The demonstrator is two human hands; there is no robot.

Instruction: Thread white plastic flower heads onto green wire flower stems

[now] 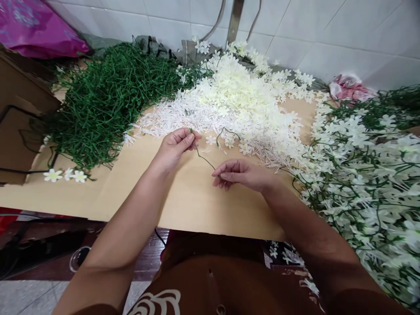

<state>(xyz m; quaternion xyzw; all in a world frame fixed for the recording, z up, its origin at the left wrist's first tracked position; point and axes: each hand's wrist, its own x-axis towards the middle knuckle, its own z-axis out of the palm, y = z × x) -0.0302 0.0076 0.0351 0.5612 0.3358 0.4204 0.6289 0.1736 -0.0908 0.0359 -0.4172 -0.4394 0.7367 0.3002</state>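
A thin green stem [206, 161] stretches between my two hands over the cardboard-covered table [183, 201]. My left hand [180, 144] pinches its upper end between thumb and fingers, with a green tip poking out above. Lower and to the right, my right hand [238, 173] holds the other end in a pinch. Just beyond my hands lie thin white stamen-like pieces [164, 118] and a heap of cream-white flower heads [239, 87]. Another curved green stem [226, 129] lies near a few loose blossoms between the hands and the heap.
A big tangle of green stems [111, 92] sits at the back left, beside a cardboard box [22, 100] and a purple bag [39, 30]. Assembled white flowers on stems [367, 175] cover the right side. A tiled wall [295, 35] stands behind.
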